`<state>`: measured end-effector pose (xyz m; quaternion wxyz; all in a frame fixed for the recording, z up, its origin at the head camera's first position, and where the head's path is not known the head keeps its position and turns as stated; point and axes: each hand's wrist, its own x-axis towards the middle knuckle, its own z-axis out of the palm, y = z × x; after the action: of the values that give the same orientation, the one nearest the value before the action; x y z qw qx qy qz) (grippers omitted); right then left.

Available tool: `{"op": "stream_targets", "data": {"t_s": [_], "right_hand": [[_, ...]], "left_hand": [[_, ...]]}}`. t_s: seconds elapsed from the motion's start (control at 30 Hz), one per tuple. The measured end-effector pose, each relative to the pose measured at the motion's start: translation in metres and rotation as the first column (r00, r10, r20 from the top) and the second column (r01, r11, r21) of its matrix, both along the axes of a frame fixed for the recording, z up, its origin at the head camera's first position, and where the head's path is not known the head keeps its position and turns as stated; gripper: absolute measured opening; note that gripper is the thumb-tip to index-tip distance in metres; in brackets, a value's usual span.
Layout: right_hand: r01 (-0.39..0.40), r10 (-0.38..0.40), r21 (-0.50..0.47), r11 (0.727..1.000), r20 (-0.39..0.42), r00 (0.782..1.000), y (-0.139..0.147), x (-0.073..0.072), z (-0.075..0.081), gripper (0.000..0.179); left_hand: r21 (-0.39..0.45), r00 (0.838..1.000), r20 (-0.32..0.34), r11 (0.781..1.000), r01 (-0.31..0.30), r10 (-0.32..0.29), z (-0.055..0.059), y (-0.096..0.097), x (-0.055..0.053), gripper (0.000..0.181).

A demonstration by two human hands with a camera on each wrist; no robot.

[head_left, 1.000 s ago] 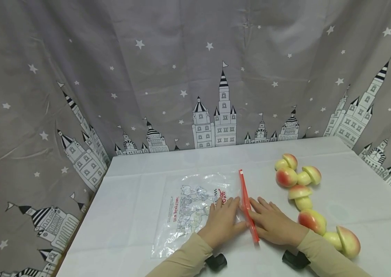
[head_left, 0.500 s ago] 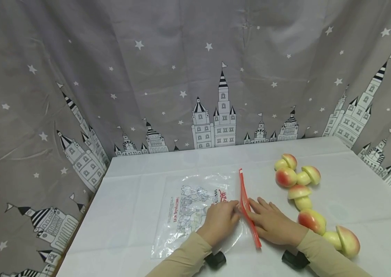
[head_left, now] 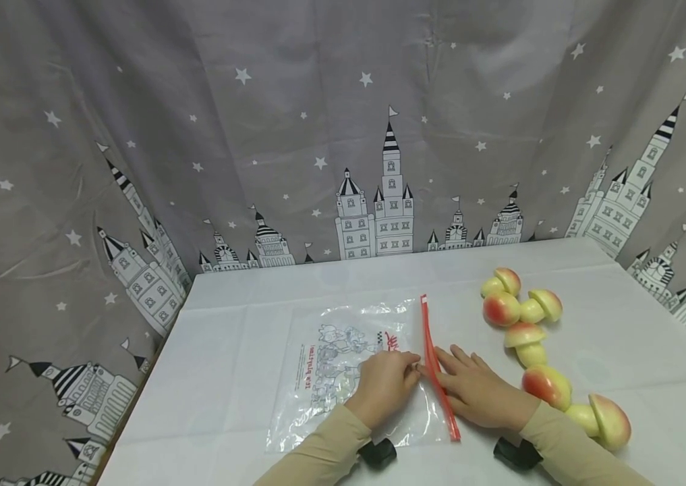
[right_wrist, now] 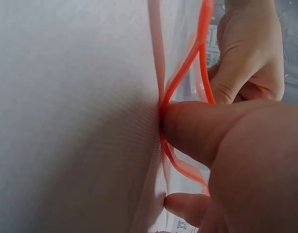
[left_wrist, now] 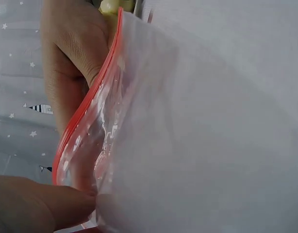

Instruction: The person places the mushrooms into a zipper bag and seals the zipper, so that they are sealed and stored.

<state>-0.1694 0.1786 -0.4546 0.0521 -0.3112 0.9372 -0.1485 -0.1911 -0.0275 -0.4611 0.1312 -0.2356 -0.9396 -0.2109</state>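
A clear plastic zip bag [head_left: 294, 405] with printed drawings lies flat on the white table, its red zip strip [head_left: 428, 331] at the right end. My left hand [head_left: 382, 385] has curled fingers and pinches the bag's upper film beside the strip. Across the strip, my right hand [head_left: 479, 391] rests with fingers extended, its fingertips at the mouth. In the right wrist view, the right thumb [right_wrist: 192, 124] presses the lower red edge against the table, and the two red edges stand apart there. The left thumb [left_wrist: 57, 206] touches the film in the left wrist view.
Several yellow-green mushroom-shaped pieces with reddish caps [head_left: 502, 308] lie in a line on the right, the closest pair beside my right forearm. A grey curtain [head_left: 318, 121] with castles and stars hangs behind the white table [head_left: 227, 351].
My left hand went from flat, straight fingers on the bag to curled fingers pinching its film. The strip's near end shifted slightly toward me. My right hand stayed almost still.
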Motion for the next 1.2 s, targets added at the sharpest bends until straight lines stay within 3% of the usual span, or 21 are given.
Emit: {"op": "stream_targets", "data": {"t_s": [0.27, 0.6, 0.93, 1.2], "right_hand": [[0.049, -0.049, -0.004, 0.999, 0.047, 0.998, -0.001, -0.001, -0.001, 0.055], [0.04, -0.04, -0.006, 0.999, 0.045, 0.998, -0.001, 0.002, 0.002, 0.051], [0.081, -0.08, -0.045, 0.996, 0.027, 0.996, -0.001, 0.002, 0.0, 0.055], [0.144, -0.144, -0.023, 0.989, 0.007, 0.99, 0.0, 0.001, -0.002, 0.07]], "left_hand": [[0.017, 0.998, -0.053, 1.0, -0.023, 0.024, -0.002, 0.0, -0.002, 0.013], [0.034, 0.999, -0.046, 0.999, -0.025, 0.026, -0.003, -0.007, -0.008, 0.004], [0.115, 1.0, 0.007, 0.993, -0.004, 0.003, 0.019, -0.013, -0.008, 0.005], [0.118, 1.0, 0.015, 0.993, -0.007, 0.005, 0.022, -0.012, -0.006, 0.006]]}}
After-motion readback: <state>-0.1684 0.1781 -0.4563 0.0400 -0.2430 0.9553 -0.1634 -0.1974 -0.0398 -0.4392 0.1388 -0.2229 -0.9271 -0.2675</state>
